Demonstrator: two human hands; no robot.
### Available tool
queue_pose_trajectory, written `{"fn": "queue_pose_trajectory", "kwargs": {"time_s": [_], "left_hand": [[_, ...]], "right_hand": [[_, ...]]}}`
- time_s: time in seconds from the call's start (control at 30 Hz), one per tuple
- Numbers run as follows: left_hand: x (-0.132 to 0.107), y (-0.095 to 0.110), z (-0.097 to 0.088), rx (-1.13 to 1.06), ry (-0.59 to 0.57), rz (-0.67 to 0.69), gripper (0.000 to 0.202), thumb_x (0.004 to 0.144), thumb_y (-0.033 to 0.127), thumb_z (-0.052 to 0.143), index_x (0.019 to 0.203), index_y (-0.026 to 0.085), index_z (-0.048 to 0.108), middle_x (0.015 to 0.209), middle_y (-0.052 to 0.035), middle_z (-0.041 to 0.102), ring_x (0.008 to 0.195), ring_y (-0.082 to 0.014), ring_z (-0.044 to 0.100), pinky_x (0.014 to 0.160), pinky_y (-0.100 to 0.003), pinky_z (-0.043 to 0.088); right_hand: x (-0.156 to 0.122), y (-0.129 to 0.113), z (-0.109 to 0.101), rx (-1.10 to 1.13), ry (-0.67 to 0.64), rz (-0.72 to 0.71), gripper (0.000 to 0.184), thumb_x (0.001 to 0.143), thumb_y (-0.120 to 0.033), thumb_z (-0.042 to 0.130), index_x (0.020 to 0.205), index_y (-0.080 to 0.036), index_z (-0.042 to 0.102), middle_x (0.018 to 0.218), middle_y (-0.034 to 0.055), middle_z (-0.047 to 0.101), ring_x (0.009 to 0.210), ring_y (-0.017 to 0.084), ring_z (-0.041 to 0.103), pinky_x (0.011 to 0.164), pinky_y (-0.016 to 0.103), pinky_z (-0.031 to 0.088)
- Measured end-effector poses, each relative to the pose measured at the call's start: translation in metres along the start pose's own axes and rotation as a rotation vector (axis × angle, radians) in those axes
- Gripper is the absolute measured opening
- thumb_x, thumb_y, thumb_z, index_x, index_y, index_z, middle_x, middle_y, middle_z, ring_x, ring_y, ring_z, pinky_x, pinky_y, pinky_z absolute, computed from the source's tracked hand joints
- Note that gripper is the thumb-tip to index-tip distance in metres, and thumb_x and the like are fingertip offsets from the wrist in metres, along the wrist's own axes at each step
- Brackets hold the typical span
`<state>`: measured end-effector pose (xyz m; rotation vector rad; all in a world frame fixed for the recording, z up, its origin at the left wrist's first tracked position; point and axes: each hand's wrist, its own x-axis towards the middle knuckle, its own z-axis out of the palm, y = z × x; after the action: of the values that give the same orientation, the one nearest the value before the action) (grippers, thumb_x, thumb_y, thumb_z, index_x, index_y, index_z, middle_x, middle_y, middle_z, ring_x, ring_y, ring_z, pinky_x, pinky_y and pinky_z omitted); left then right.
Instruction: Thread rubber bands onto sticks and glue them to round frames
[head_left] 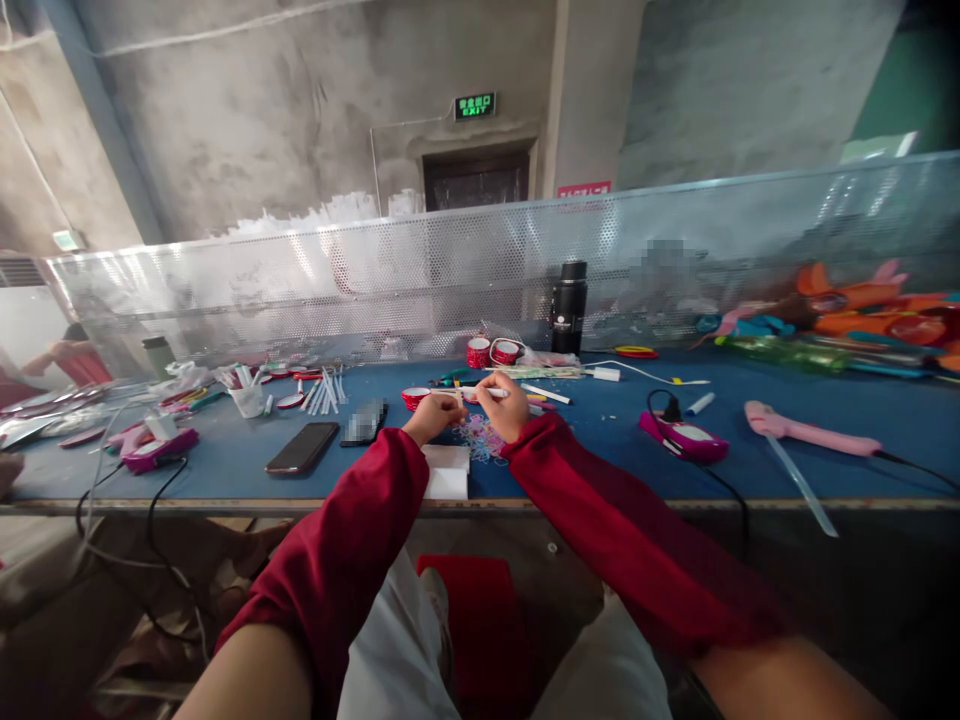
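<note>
At the bottom of the frame, pale cloth trousers (397, 650) flank a flat red stool (480, 630). Two loose dark-red cloth sleeves (349, 545) reach up from the lower corners to the middle of a long blue-topped table (600, 465).

Near the table's front edge, at centre, lies a white rectangular paper-like piece (448, 483). Left of it rest a black flat phone (302, 448) and a second dark flat object (364, 423), partly blurred out. At right are a magenta plastic device (686, 440) with a black cable and a pink glue gun (817, 432) beside a long translucent stick (804, 487).

Just beyond the paper, a loose heap of small multicoloured loops (481, 438) lies below and between the hands. The right hand (506, 408) has its fingers closed round a slim white stick (496, 393), at frame centre above the heap. The left hand (437, 416) is drawn into a pinch near it; what it grasps, if anything, I cannot tell.

Farther back, a red-and-white tape-like roll (416, 398) sits beside the left hand, and a tall black cylindrical bottle (570, 308) stands upright before a perforated grey metal screen (450, 255). A green lit exit sign (475, 106) hangs on the wall, upper centre.
</note>
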<state>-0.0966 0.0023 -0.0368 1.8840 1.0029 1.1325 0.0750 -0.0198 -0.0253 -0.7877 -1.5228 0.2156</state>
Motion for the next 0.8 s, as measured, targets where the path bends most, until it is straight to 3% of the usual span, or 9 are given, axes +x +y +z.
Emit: {"fn": "queue_pose_trajectory", "kwargs": {"time_s": [0.23, 0.4, 0.57, 0.7, 0.8], "left_hand": [[-0.0001, -0.0003, 0.0001, 0.01, 0.011, -0.022, 0.045, 0.064, 0.056, 0.079, 0.059, 0.014, 0.063, 0.057, -0.0024, 0.061, 0.051, -0.0092, 0.048, 0.054, -0.025, 0.037], [0.0, -0.0013, -0.0005, 0.02, -0.01, 0.008, 0.047, 0.063, 0.057, 0.079, 0.059, 0.013, 0.064, 0.056, -0.0025, 0.062, 0.051, -0.0093, 0.049, 0.054, -0.025, 0.038], [-0.0004, -0.0007, 0.0, -0.003, 0.018, -0.017, 0.045, 0.063, 0.055, 0.08, 0.06, 0.013, 0.064, 0.058, -0.0029, 0.062, 0.051, -0.0088, 0.049, 0.053, -0.024, 0.037], [-0.0005, 0.0003, 0.0003, 0.017, 0.003, -0.007, 0.044, 0.064, 0.053, 0.081, 0.057, 0.013, 0.063, 0.056, -0.0028, 0.061, 0.051, -0.009, 0.049, 0.054, -0.024, 0.037], [-0.0006, 0.0009, 0.0004, 0.005, 0.013, -0.023, 0.044, 0.064, 0.052, 0.081, 0.057, 0.013, 0.062, 0.057, -0.0031, 0.062, 0.051, -0.0091, 0.049, 0.054, -0.024, 0.038]], "right_hand": [[0.0002, -0.0004, -0.0002, 0.001, 0.058, 0.032, 0.013, 0.081, -0.034, 0.057, 0.071, -0.025, 0.056, 0.067, -0.0002, 0.066, 0.063, 0.019, 0.062, 0.061, 0.029, 0.044], [-0.0003, -0.0017, -0.0006, -0.007, -0.002, 0.003, 0.014, 0.081, -0.034, 0.056, 0.07, -0.024, 0.056, 0.067, -0.0005, 0.065, 0.063, 0.018, 0.059, 0.061, 0.029, 0.043], [-0.0007, -0.0031, -0.0016, -0.013, 0.063, 0.03, 0.015, 0.081, -0.034, 0.056, 0.07, -0.025, 0.054, 0.066, -0.0007, 0.065, 0.063, 0.018, 0.058, 0.062, 0.029, 0.044], [-0.001, -0.0029, -0.0009, 0.013, -0.026, 0.03, 0.014, 0.081, -0.036, 0.056, 0.072, -0.025, 0.056, 0.068, 0.0, 0.067, 0.065, 0.019, 0.06, 0.062, 0.029, 0.046], [-0.0012, -0.003, -0.0004, 0.004, -0.011, 0.06, 0.014, 0.081, -0.036, 0.056, 0.072, -0.025, 0.056, 0.068, 0.0001, 0.068, 0.065, 0.019, 0.062, 0.063, 0.029, 0.047]]}}
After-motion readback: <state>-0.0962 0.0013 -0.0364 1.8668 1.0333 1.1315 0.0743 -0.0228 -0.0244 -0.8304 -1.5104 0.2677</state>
